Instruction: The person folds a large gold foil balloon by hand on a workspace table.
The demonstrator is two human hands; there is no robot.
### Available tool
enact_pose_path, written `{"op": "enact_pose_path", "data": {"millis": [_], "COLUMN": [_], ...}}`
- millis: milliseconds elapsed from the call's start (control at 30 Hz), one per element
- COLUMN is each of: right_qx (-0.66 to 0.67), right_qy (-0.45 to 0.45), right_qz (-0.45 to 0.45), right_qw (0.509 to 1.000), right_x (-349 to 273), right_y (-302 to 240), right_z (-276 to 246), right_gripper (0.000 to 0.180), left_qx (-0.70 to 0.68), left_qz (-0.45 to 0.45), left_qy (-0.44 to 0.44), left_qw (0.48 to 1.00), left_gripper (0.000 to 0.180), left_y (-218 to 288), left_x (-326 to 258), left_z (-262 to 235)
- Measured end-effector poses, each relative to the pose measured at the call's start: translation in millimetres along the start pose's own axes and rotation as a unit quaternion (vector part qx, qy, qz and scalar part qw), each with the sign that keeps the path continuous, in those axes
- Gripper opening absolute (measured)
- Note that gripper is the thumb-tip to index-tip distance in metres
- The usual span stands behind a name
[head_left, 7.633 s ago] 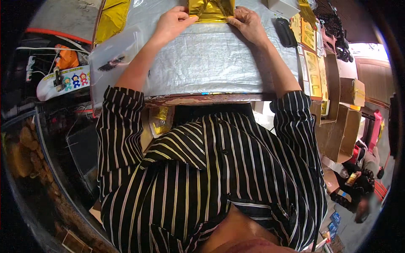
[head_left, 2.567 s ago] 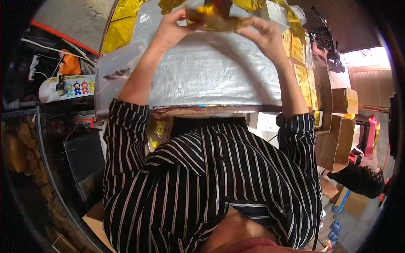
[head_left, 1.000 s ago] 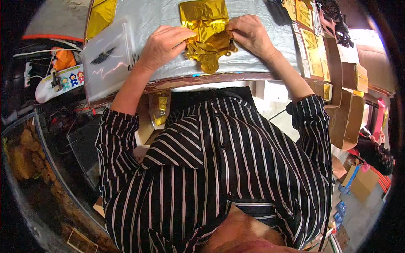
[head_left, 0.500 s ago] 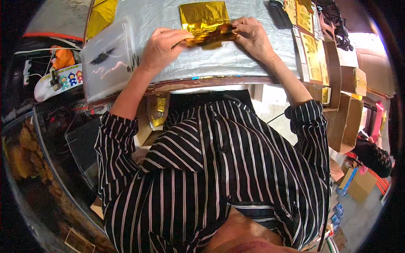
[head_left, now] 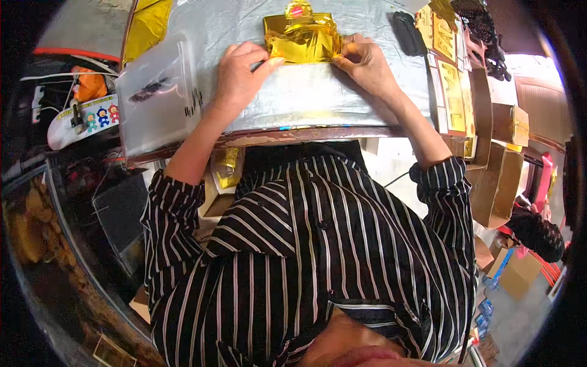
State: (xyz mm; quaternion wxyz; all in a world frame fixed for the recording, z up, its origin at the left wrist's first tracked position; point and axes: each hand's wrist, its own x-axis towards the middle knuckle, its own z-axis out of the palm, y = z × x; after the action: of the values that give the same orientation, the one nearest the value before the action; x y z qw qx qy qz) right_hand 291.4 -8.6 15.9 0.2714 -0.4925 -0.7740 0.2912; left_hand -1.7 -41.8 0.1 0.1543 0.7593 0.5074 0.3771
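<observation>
A shiny gold foil packet (head_left: pixel 304 48) lies on the silver-grey table covering, creased and slightly puffed. My left hand (head_left: pixel 241 70) pinches its near left corner between thumb and fingers. At the near right corner, my right hand (head_left: pixel 369 66) grips the foil in the same way. Beyond the near foil, a flat gold part (head_left: pixel 276 24) shows, and a rounded gold piece with a red oval mark (head_left: pixel 298 11) sticks out at the far end. Whether these are separate pieces I cannot tell.
A translucent plastic bin (head_left: pixel 156 116) stands at the table's left, with gold sheets (head_left: pixel 150 27) behind it. On the right lie a black object (head_left: pixel 408 33) and gold printed packets (head_left: pixel 450 92). Cardboard boxes (head_left: pixel 504 183) sit beyond the right edge.
The gold foil between my hands was dark and blurred; now its near part is bright and spread out. The rounded piece with the red mark has come into sight at the far end.
</observation>
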Motion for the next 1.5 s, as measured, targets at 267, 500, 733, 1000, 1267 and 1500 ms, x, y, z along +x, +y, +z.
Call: {"op": "enact_pose_path", "data": {"millis": [267,500,733,1000,1267,1500], "right_qx": [-0.045,-0.017,-0.064,-0.137,-0.134,-0.157], "right_qy": [0.088,0.030,0.034,0.051,0.090,0.087], "right_qz": [-0.011,0.000,-0.008,0.029,0.024,0.019], "right_qw": [0.995,0.999,0.997,0.989,0.987,0.984], "right_x": [-7,-4,0,-5,-1,-6], "right_y": [-2,10,4,-6,-6,-12], "right_z": [10,11,9,15,26,25], "right_gripper": [0.020,0.014,0.012,0.014,0.018,0.023], "left_qx": [-0.006,-0.024,-0.021,-0.024,-0.024,-0.010], "left_qz": [0.000,-0.033,-0.071,-0.089,-0.101,-0.107], "left_qy": [-0.006,-0.018,-0.021,-0.047,-0.047,-0.094], "left_qw": [1.000,0.999,0.997,0.995,0.993,0.990], "left_gripper": [0.024,0.026,0.028,0.028,0.026,0.025], "left_y": [-4,-1,-3,-9,-12,-17], "left_x": [3,0,-1,2,11,18], "left_z": [0,-3,-4,1,3,1]}}
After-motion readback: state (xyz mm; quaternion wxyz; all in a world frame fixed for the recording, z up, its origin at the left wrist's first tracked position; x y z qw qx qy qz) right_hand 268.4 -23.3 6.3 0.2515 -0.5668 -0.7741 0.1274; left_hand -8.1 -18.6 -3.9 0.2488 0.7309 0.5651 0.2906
